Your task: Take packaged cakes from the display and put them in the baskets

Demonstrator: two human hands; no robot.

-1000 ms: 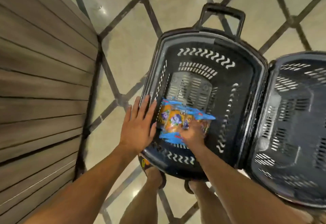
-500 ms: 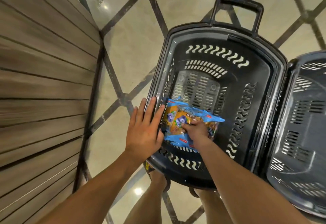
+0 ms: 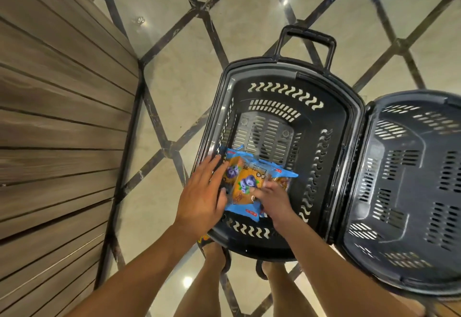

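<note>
Several packaged cakes (image 3: 245,183) in orange and blue wrappers with a blueberry picture lie together inside the left black basket (image 3: 331,122), near its close end. My right hand (image 3: 273,200) is down in that basket with its fingers curled round the packs from the right. My left hand (image 3: 204,197) lies flat, fingers straight, over the basket's left rim, its fingertips touching the packs' left side. A second black basket (image 3: 404,276) stands close against the first on the right and holds nothing that I can see.
A wood-slat wall (image 3: 57,127) rises at the left. The baskets stand on a glossy beige floor (image 3: 174,72) with dark diagonal lines. The left basket's pull handle (image 3: 308,42) sticks out at its far end. My legs and sandalled feet show below the baskets.
My left hand has slid right from the rim onto the packs. My right hand holds the packs lower in the basket. The view has drifted, so the baskets sit further right and lower.
</note>
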